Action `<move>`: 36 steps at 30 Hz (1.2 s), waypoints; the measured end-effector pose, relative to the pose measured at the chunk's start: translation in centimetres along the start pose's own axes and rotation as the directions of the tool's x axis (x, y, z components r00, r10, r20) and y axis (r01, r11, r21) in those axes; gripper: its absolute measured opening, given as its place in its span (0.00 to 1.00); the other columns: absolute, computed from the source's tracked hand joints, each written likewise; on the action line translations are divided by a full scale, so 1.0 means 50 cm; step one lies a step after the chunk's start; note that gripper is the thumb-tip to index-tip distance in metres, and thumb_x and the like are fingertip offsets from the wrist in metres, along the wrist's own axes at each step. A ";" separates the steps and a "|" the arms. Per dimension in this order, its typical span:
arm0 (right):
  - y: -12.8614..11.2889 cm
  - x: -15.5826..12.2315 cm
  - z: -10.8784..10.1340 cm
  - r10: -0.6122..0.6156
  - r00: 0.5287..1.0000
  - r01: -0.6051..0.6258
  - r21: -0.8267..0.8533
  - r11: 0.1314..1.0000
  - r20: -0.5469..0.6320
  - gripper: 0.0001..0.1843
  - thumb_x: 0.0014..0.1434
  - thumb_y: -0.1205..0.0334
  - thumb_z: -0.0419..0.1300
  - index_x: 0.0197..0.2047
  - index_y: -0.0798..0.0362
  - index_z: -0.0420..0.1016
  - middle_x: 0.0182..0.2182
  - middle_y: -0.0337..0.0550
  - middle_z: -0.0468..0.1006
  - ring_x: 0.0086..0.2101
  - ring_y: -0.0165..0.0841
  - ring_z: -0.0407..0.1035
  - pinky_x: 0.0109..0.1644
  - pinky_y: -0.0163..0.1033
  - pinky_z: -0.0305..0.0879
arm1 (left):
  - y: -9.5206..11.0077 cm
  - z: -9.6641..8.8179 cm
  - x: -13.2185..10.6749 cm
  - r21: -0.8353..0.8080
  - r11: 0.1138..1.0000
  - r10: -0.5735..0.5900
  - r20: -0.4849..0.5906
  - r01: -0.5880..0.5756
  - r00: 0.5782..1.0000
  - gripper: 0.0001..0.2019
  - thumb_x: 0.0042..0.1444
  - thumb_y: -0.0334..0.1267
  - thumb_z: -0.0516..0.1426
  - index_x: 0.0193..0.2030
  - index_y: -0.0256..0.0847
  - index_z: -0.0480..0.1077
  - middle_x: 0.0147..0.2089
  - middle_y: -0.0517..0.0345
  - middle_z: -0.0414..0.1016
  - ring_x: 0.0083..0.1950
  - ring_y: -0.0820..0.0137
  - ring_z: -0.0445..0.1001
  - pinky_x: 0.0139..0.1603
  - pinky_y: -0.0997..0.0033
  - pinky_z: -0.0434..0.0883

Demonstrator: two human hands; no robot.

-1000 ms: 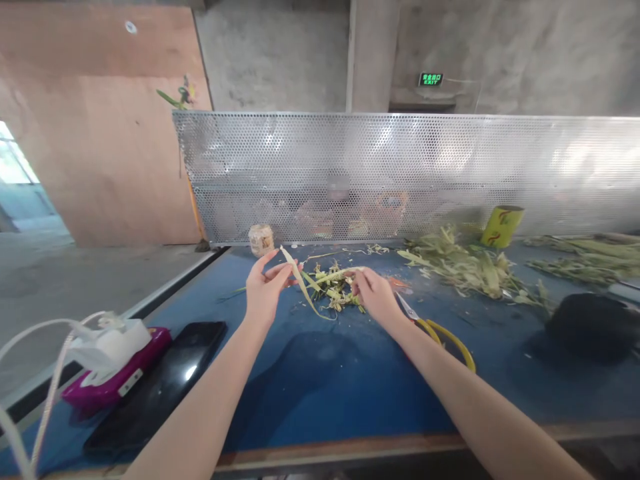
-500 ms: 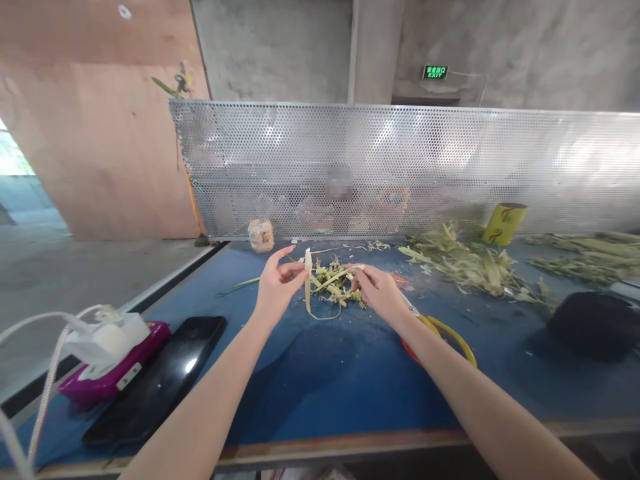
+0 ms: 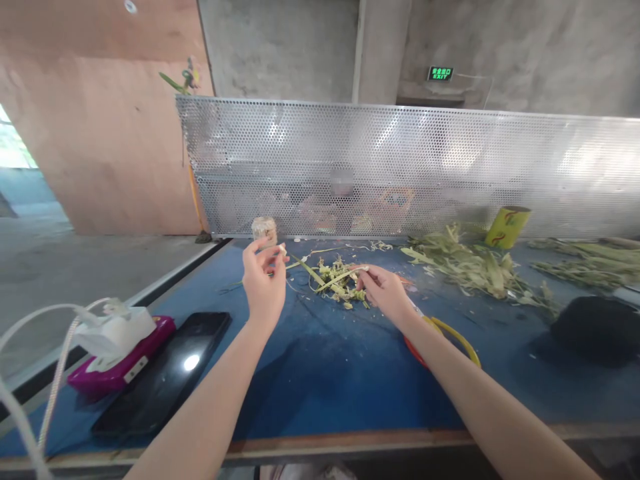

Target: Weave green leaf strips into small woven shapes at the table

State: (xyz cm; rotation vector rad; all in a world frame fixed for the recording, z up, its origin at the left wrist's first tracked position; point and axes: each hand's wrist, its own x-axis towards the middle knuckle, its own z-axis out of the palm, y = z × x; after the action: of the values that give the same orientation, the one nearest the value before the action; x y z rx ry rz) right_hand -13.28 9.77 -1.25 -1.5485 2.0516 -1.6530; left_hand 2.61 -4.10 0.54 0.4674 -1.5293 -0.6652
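My left hand is raised above the blue table, its thumb and fingers pinched on the end of a long pale green leaf strip. My right hand pinches a thin pale stem that runs over a small heap of green plant trimmings between the two hands. Yellow-handled scissors lie on the table just under my right wrist, partly hidden by it.
A black phone and a magenta box with a white charger lie at the left. Piles of green leaves spread at the right before a perforated metal screen. A yellow-green cup, a small jar and a black object also stand here.
My left hand has lifted and turned, drawing the leaf strip out to the left so it now slants down to the heap. My right hand stayed by the heap.
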 end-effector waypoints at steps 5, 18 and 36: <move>-0.001 -0.005 0.001 -0.094 0.996 0.094 -0.051 0.994 -0.007 0.16 0.57 0.56 0.47 0.40 0.54 0.71 0.21 0.37 0.68 0.16 0.23 0.55 0.19 0.29 0.53 | 0.006 0.006 -0.016 0.099 0.974 0.171 0.265 -0.203 0.949 0.34 0.52 0.33 0.52 0.63 0.43 0.37 0.63 0.42 0.51 0.53 0.63 0.66 0.38 0.69 0.71; -0.044 -0.028 0.015 -0.247 0.969 0.239 -0.176 0.955 -0.025 0.10 0.55 0.60 0.50 0.25 0.54 0.65 0.18 0.36 0.65 0.19 0.25 0.57 0.24 0.30 0.54 | 0.042 0.028 -0.060 0.011 0.932 0.282 0.604 -0.362 0.745 0.25 0.54 0.35 0.51 0.58 0.41 0.49 0.38 0.56 0.74 0.40 0.70 0.72 0.43 0.67 0.68; -0.049 -0.031 0.024 -0.141 0.988 0.149 -0.152 0.977 0.062 0.07 0.54 0.61 0.49 0.28 0.54 0.63 0.20 0.35 0.63 0.19 0.24 0.54 0.22 0.30 0.51 | 0.054 0.026 -0.062 -0.128 0.991 0.057 0.608 0.027 0.792 0.26 0.50 0.34 0.54 0.56 0.41 0.51 0.31 0.58 0.73 0.32 0.73 0.70 0.37 0.71 0.68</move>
State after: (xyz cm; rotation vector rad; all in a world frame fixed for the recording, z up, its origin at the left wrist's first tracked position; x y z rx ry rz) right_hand -10.22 10.31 -0.62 -1.8114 2.1343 -1.5101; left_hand 1.83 0.09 0.00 0.1313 -2.0812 -0.9597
